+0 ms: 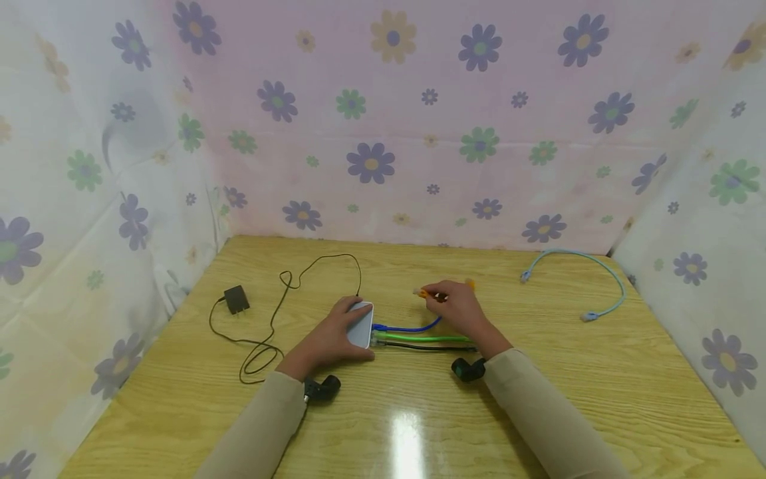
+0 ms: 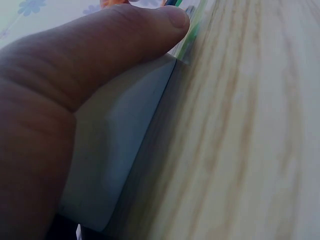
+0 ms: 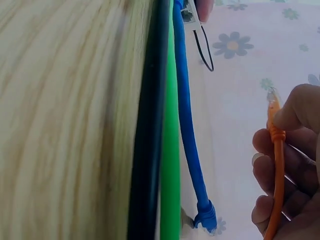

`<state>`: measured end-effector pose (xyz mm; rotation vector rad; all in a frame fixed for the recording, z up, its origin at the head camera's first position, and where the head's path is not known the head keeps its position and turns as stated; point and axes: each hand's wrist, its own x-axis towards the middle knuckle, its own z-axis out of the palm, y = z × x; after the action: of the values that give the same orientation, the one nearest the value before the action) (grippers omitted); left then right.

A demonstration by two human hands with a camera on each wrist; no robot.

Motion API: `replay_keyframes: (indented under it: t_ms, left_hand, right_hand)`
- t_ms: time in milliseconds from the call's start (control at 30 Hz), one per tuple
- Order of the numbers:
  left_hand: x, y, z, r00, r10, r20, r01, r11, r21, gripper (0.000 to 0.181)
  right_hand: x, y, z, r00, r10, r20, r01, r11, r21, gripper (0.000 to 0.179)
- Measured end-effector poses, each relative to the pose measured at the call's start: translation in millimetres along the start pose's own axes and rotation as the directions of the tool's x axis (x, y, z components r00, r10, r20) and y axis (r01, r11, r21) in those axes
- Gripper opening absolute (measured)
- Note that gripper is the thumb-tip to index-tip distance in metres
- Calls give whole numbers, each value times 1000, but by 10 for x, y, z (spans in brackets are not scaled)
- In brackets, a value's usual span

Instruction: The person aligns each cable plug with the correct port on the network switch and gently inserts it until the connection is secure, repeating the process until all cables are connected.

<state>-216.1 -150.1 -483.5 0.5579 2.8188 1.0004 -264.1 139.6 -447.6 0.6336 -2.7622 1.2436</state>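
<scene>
My left hand (image 1: 329,338) grips a small white network switch (image 1: 361,324) on the table, fingers at its far side and thumb along the near side. Blue (image 1: 413,330), green (image 1: 421,338) and black (image 1: 419,347) network cables run rightward from its right side. Above them, my right hand (image 1: 459,307) pinches an orange network cable (image 3: 278,165) just behind its clear plug (image 3: 272,95). That plug points toward the switch side and stands apart from it. In the left wrist view the thumb (image 2: 115,37) covers part of the switch.
On the left lies a black power adapter (image 1: 237,299), its thin cord (image 1: 272,319) looping across to the switch. A light blue network cable (image 1: 616,279) curves at the back right. Flowered cloth (image 1: 371,133) walls in the wooden table (image 1: 538,399) at the back and sides.
</scene>
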Motion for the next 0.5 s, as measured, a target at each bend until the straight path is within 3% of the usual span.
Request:
replay_keyframes:
  t_ms: [267,500]
  left_hand:
    - [5,-23,9,1000,5,-3,-5,1000,-8,98]
    - [6,-19,1,1000,1,2,-1,1000,3,99]
  right_hand:
    - [91,-57,65,996,-60,71,66,993,-97,28]
    - [167,-102,132,991,-69,119,82,990,-111,29]
